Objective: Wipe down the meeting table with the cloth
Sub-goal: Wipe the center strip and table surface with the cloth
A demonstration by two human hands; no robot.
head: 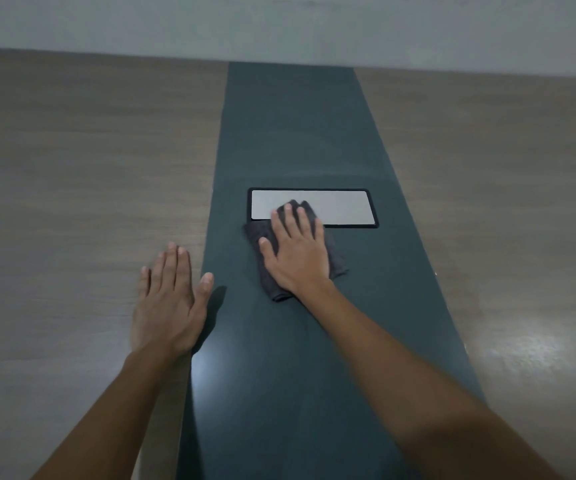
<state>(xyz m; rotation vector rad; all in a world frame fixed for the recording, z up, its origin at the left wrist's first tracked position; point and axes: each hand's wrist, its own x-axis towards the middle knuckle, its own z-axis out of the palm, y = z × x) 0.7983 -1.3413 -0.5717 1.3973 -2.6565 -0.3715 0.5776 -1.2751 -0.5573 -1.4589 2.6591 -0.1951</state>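
The meeting table [71,174] has a wood-grain top with a dark green strip [300,126] running down its middle. A dark grey cloth [337,262] lies crumpled on the strip, its far corner overlapping a silver rectangular cover plate [345,206]. My right hand [297,251] presses flat on the cloth with fingers spread, covering most of it. My left hand [168,299] rests flat on the wood just left of the strip, fingers together, holding nothing.
The table's far edge [106,53] meets a pale grey wall [279,22]. The silver plate has a black frame set into the strip. Wood surface stretches widely to both sides of the strip.
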